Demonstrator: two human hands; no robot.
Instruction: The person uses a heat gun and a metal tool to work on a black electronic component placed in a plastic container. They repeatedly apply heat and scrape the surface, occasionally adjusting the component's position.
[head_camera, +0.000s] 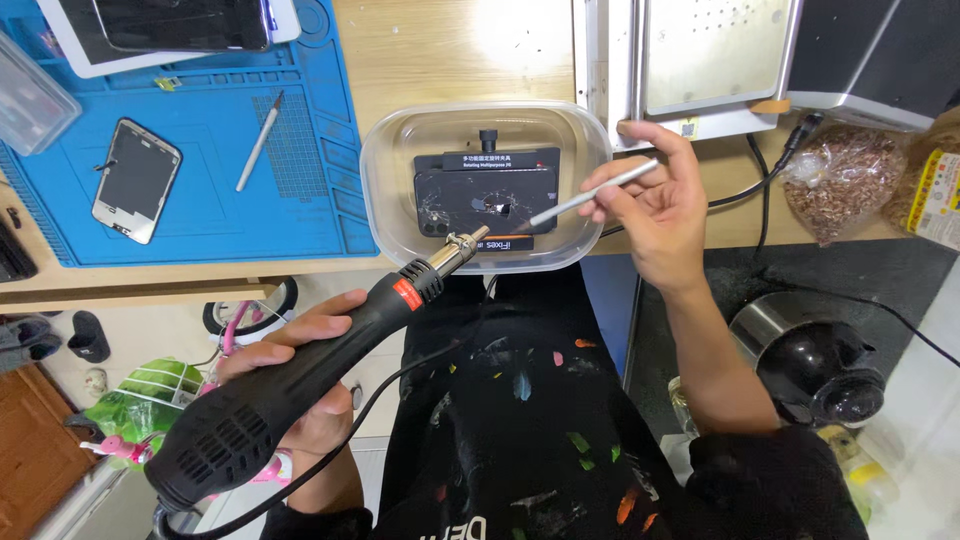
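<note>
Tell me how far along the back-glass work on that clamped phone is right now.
Done: the phone sits clamped in a black fixture inside the clear tub, its dark back glass already cracked. In hand: the left hand aims a black heat gun at its lower edge, while the right hand works a slim metal tool against the glass. Left: the glass appears mostly in place, so most removal remains.

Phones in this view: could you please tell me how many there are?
3. One phone lies loose on the blue mat; a dark cracked phone sits clamped in the clear tub; another rests on the white tablet.
</note>
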